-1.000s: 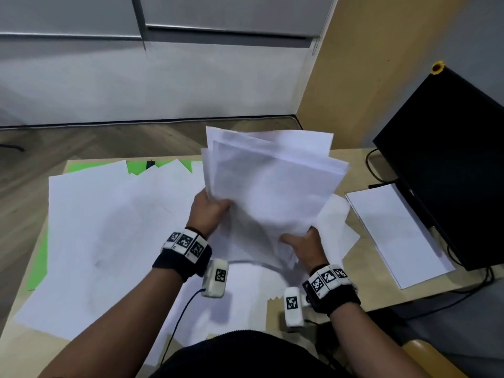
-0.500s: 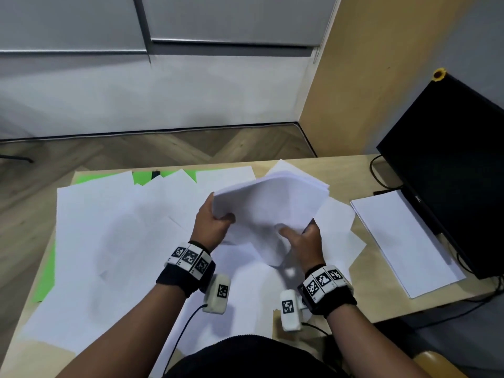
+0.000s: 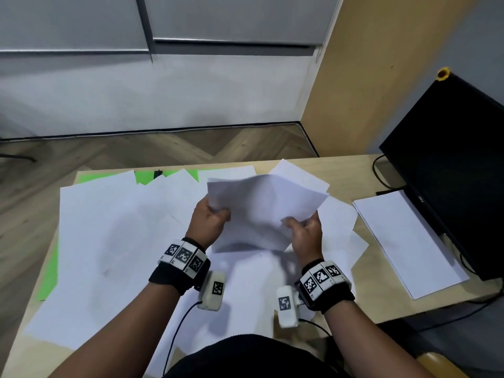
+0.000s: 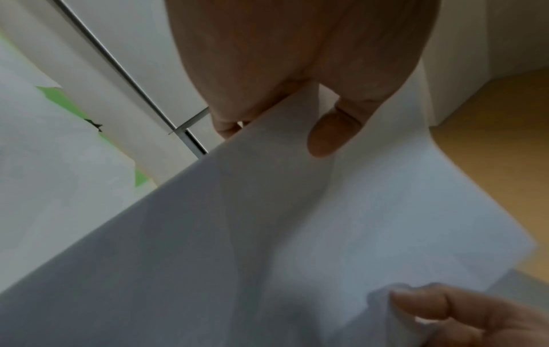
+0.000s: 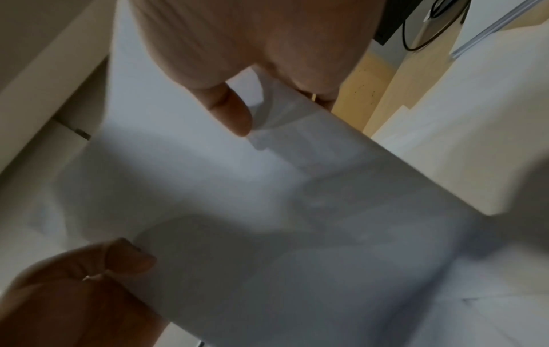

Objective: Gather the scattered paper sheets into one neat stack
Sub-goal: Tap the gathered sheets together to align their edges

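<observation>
A loose bundle of white paper sheets [image 3: 261, 211] hangs above the middle of the table, held by both hands. My left hand [image 3: 210, 218] grips its left edge, thumb on top. My right hand [image 3: 302, 230] pinches its right edge. In the left wrist view the left thumb [image 4: 332, 131] presses on the bundle [image 4: 297, 223]; in the right wrist view the right thumb [image 5: 231, 112] lies on the bundle [image 5: 267, 211]. Many more white sheets [image 3: 109, 241] lie scattered and overlapping across the table's left and middle.
A neat white stack [image 3: 406, 241] lies at the table's right, beside a black monitor [image 3: 447, 165] with cables. A green mat [image 3: 49, 274] shows under the sheets at the left and back. The wooden table [image 3: 362, 301] ends near the floor behind.
The bundle has come down from standing nearly upright and high to a lower, flatter hold close to the table. Both hands kept their grip on its edges.
</observation>
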A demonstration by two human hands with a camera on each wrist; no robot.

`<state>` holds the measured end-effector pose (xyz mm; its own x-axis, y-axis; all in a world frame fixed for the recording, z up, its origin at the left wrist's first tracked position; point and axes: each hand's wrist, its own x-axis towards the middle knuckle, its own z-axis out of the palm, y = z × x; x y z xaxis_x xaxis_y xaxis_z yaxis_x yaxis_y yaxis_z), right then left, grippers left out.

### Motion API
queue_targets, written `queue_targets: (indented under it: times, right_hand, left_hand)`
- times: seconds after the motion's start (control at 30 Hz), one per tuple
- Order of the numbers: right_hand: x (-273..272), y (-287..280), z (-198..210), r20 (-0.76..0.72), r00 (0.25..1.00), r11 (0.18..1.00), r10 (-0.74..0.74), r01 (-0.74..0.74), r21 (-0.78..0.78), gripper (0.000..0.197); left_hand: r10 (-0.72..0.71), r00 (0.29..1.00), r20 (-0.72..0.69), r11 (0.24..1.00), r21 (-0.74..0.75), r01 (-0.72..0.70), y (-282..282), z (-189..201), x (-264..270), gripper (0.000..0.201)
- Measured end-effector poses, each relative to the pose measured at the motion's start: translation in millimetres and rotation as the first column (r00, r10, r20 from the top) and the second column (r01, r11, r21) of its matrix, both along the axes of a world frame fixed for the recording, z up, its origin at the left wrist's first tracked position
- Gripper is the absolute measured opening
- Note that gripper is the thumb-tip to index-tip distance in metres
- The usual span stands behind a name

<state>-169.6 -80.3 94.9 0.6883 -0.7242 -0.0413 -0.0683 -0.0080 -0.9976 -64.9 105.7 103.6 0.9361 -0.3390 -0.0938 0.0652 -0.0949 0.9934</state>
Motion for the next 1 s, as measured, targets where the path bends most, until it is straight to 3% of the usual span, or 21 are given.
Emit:
queue_targets:
  times: [0.2,0.37,0.6,0.73,0.83,1.0]
  right_hand:
    - [8.1,-1.8,2.6,0.043,0.998,0.997,-0.044,0.042,0.063,0.059]
    - [2.3,4.3,-13.4,-0.073,0.997,0.996,0.003,0.004,0.085,0.058]
    - [5.3,2.1,-9.7,0.003,1.0,0.995,-0.022,0.021,0.093,0.049]
    - [3.8,9.8,-23.3,-0.131,0.991,0.996,0.036,-0.024,0.087,0.041]
    - [5.3,14.0,-20.3,-0.146,0.989,0.996,0.038,-0.026,0.082,0.05]
    - [-6.3,11.8,-24.4,-0.14,0.989,0.996,0.045,-0.034,0.079,0.039]
  left_hand:
    - [0.1,0.995,-0.012,0.986,-0.134,-0.1,-1.6,6.8,2.1,0.024]
    - [0.021,0.993,-0.117,0.999,-0.022,-0.024,1.4,-6.6,-3.5,0.021]
    - [-0.004,0.997,-0.075,0.997,-0.076,-0.002,4.9,5.6,2.7,0.027]
    - [-0.074,0.982,-0.173,0.994,0.067,0.087,8.9,-16.8,0.3,0.022]
    - [-0.04,0.983,-0.181,0.995,0.084,0.056,8.3,-23.3,-2.5,0.018]
    - [-0.001,0.98,-0.201,0.999,0.042,0.01,12.9,-30.9,-4.8,0.014]
